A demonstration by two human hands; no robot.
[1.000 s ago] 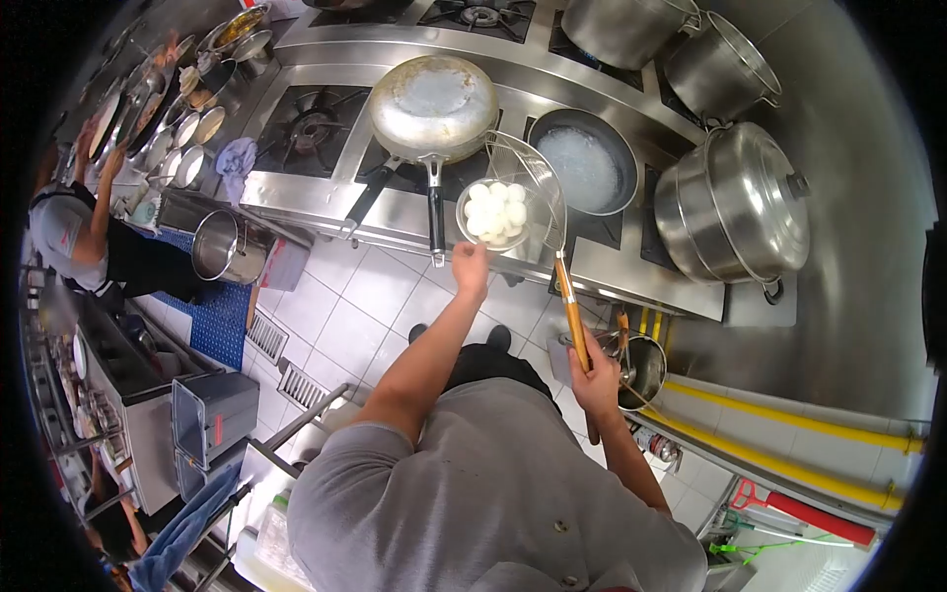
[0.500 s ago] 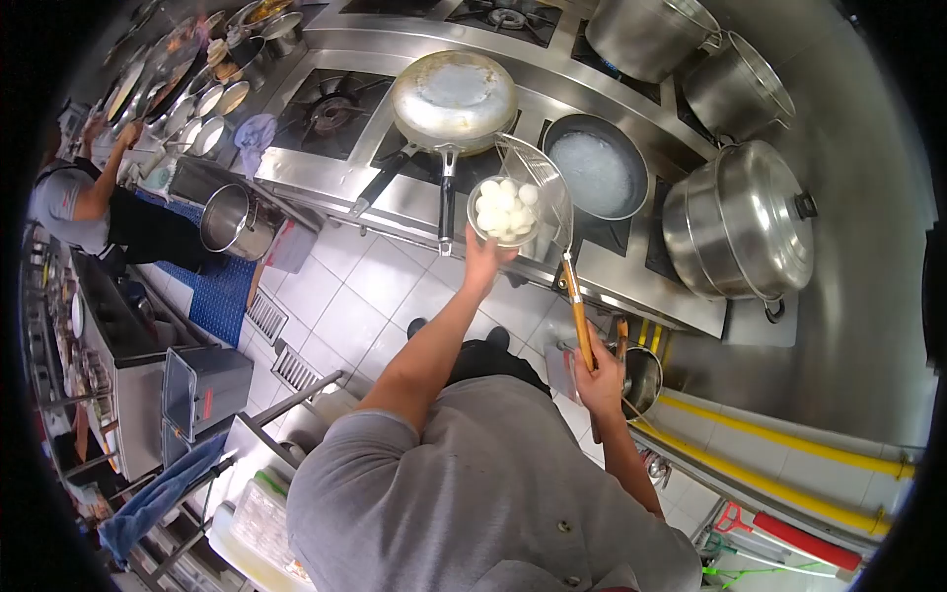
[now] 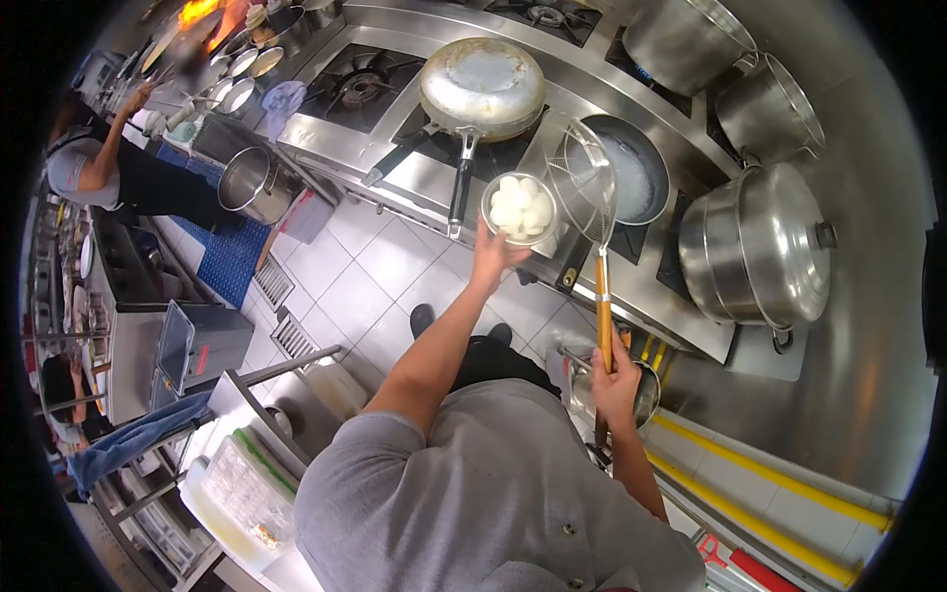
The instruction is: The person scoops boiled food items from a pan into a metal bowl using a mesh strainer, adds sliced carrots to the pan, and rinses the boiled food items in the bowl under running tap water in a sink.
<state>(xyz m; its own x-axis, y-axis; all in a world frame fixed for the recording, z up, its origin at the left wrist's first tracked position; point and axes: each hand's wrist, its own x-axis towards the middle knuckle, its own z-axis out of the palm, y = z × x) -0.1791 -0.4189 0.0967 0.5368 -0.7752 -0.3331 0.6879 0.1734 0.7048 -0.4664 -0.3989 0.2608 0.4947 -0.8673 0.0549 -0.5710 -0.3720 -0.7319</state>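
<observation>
Plainly white, rounded pieces (image 3: 520, 205), heaped in bowl (image 3: 547, 230).

The person wears a plain grey shirt (image 3: 483, 474) with short sleeves, its cloth fairly smooth across the middle and softly creased near the left shoulder. The left sleeve (image 3: 378, 434) ends above the elbow in a neat, straight hem. A small round button (image 3: 569, 530) sits on the shirt front. Below the shirt show black trousers (image 3: 498, 363) and dark, rounded shoes (image 3: 422, 319). The left hand (image 3: 497, 259), the right hand (image 3: 618, 387) and both forearms are bare.
</observation>
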